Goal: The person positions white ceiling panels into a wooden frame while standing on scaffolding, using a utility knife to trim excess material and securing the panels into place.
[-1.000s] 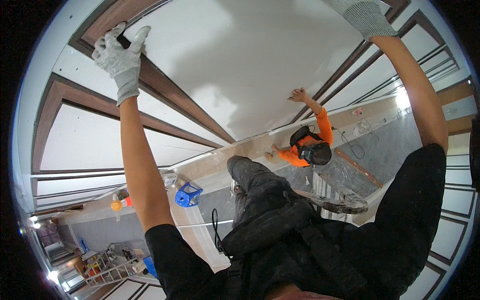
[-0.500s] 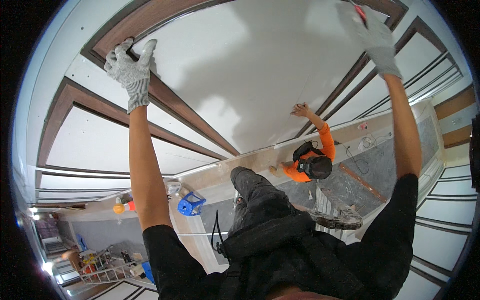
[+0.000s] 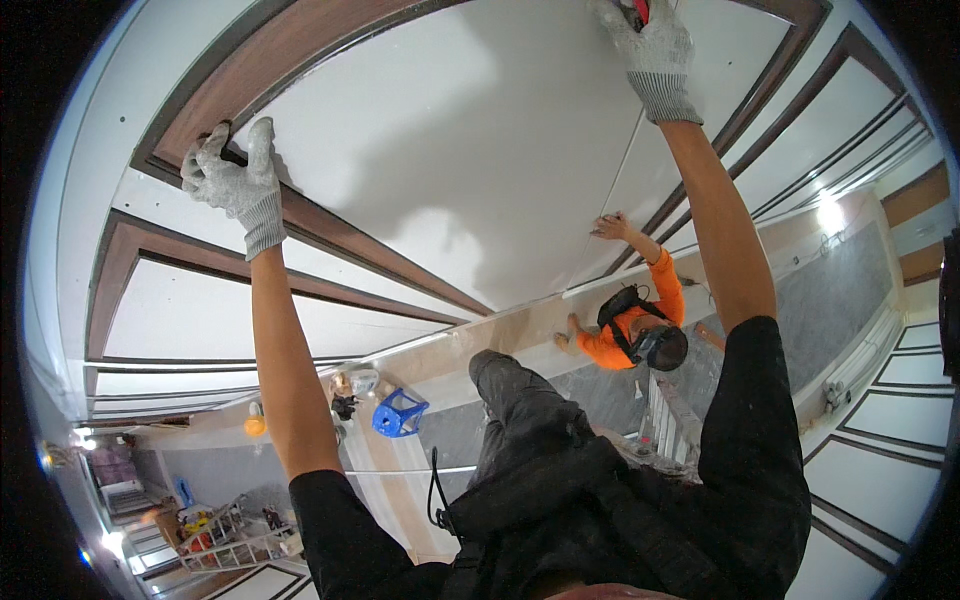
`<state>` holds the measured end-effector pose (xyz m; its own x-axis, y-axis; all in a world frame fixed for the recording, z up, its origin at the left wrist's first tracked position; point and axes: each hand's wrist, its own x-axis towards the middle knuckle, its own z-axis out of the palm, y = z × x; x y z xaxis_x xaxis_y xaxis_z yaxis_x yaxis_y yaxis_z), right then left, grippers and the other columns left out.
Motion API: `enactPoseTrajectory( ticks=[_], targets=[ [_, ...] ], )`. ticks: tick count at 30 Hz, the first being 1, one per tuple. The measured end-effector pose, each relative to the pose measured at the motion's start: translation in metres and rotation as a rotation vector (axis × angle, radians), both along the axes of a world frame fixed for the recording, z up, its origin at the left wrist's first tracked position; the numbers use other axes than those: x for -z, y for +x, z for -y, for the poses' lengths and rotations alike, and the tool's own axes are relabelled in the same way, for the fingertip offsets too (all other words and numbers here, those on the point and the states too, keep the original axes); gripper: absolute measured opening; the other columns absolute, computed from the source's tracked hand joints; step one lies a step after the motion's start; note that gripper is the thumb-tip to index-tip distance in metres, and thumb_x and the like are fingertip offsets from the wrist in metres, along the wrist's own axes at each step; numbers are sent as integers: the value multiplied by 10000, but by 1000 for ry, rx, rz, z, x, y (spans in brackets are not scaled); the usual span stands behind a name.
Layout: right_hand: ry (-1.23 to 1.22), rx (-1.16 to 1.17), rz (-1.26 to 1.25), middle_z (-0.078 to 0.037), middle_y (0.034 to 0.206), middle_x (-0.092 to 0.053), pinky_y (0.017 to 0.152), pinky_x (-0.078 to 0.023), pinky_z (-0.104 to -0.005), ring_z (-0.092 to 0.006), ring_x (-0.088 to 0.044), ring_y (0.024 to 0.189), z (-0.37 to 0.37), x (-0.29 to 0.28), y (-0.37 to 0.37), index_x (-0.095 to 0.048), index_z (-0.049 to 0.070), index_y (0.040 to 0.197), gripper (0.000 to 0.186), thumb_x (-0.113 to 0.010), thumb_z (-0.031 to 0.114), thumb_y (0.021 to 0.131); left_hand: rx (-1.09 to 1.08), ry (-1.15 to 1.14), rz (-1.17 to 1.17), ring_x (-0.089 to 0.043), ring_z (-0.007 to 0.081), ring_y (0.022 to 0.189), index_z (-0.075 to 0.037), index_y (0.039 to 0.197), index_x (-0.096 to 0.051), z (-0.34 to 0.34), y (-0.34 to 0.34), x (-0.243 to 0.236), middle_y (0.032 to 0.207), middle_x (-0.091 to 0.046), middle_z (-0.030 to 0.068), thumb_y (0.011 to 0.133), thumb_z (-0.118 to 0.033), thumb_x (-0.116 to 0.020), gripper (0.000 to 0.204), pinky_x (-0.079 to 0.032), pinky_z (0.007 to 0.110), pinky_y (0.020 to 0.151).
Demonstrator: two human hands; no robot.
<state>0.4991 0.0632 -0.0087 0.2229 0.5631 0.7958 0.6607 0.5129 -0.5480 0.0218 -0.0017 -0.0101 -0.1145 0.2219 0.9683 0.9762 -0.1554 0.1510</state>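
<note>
My left hand [image 3: 230, 185], in a grey knit glove, presses against the brown moulding [image 3: 330, 225] along the white panel [image 3: 430, 160], fingers bent and apart; a dark patch beneath them is unclear. High on the same panel, my right hand [image 3: 650, 60], also gloved, is closed on a red tool [image 3: 640, 14], mostly hidden at the top edge. A thin line crosses the panel below it. A co-worker in orange [image 3: 635, 340] has one bare hand [image 3: 610, 225] on the panel's lower part, near that line.
Below me are a metal ladder [image 3: 672, 425], a blue stool [image 3: 400, 415] with bags beside it, and grey flooring [image 3: 820, 280]. Another ladder [image 3: 235, 545] lies among tools at lower left. More framed panels [image 3: 890, 420] line the right side; a bright lamp [image 3: 830, 212] shines there.
My right hand with the red tool has moved left across the panel, smearing in the middle frame. My left hand has slid somewhat downward along the moulding. The view has shifted slightly.
</note>
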Motion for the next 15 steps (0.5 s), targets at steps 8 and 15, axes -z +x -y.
enactPoseTrajectory(
  ticks=[8,15],
  targets=[
    [352,-185,339,-104,928,-644,666,-520,-441,-285,-632,736,-13,17,-79,-643,95,1214,399,-780,218,859,52,28,-5,-453,367,1230,-18,1172,-664,-1,5,-6,1258,-514,222,772,-496,-883,661,-387,531,1055],
    [390,-143,667,-62,981,-625,788,-539,-418,-247,-655,912,22,0,-161,-589,150,1417,550,-691,165,877,103,18,49,-385,373,1257,-12,1185,-655,-3,3,-6,1289,-440,217,755,-509,-887,697,-367,560,1067]
  ],
)
